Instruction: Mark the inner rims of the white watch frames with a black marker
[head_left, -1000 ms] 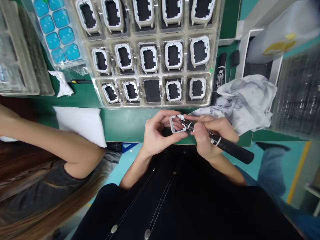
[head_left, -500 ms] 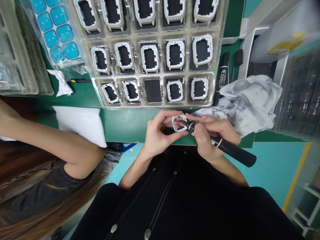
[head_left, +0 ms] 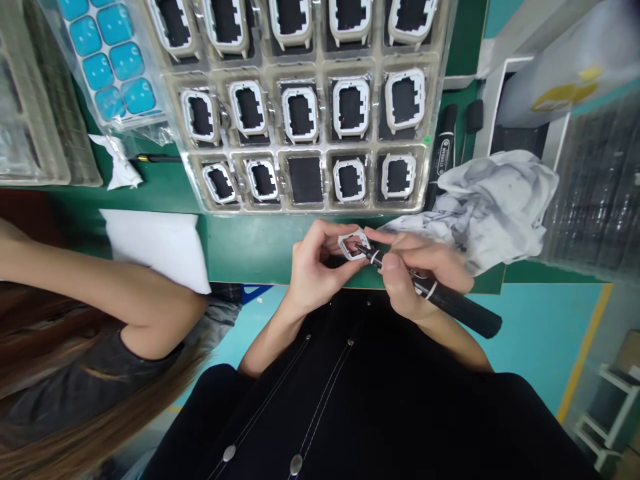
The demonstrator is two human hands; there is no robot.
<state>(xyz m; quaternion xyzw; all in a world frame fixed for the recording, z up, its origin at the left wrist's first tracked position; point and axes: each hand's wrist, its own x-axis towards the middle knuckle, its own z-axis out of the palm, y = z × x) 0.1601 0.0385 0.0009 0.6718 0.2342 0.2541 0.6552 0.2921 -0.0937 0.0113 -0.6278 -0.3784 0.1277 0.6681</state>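
Observation:
Between the fingers and thumb of my left hand point(head_left: 320, 263) is a small white watch case frame point(head_left: 343, 248), held tilted near the table's front edge. My right hand point(head_left: 420, 270) grips a black marker pen point(head_left: 457, 307), its tip pointing left at the frame's inner edge. Whether the tip touches the frame I cannot tell. My right forefinger reaches to the frame's upper right side. Just beyond my hands lies a clear plastic tray point(head_left: 320, 148) with several similar white frames in its pockets; one front-row pocket point(head_left: 305, 180) shows only its dark base.
Right of the tray lie another marker point(head_left: 445, 143), a black cap point(head_left: 475, 116) and a crumpled white cloth point(head_left: 500, 200). Blue pieces in plastic point(head_left: 127, 60) and a folded white cloth point(head_left: 157, 243) lie left. A co-worker's bare arm point(head_left: 100, 273) extends over the left side.
Both hands have shifted slightly left with the frame and marker. The frame is tilted more, and the marker tip sits a little further left and lower.

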